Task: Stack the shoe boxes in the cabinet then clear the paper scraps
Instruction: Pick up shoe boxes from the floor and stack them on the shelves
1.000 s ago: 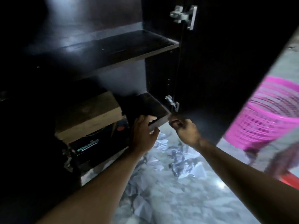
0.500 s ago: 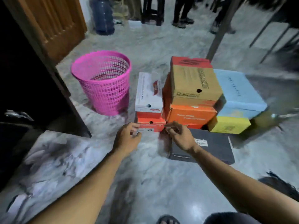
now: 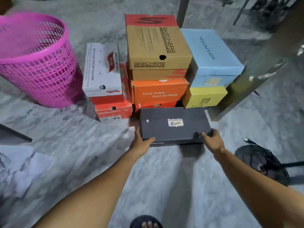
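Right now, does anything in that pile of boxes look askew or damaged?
Mostly tidy. The white Skechers box sits skewed and overhangs the red boxes under it. The orange box has a creased left corner. Loose paper scraps lie on the floor at left.

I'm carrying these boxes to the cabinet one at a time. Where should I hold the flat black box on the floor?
Hold the black box by its two short ends, one hand per side, coming from the near edge. It lies flat and wide, with nothing on it; the left hand and right hand already sit at its near corners.
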`<action>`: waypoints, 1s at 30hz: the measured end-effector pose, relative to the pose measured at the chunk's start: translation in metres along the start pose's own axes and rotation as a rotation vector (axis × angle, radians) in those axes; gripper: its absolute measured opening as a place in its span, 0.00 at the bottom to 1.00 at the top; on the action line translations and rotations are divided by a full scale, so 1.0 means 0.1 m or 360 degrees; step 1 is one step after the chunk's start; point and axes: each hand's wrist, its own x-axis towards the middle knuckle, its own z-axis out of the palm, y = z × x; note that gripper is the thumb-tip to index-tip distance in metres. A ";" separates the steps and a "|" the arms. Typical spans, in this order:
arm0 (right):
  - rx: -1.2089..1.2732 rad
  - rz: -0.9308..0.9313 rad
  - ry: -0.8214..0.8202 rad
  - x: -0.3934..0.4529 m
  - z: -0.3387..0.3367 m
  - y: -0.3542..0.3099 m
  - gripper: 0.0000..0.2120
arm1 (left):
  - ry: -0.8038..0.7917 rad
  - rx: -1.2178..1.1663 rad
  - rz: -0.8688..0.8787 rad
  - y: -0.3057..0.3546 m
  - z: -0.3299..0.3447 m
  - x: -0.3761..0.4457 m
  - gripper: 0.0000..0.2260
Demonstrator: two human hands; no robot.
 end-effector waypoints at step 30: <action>-0.0205 -0.0998 -0.1429 -3.17 2.34 -2.23 0.25 | 0.1590 -0.0231 -0.0326 -0.96 -3.40 -3.52 0.35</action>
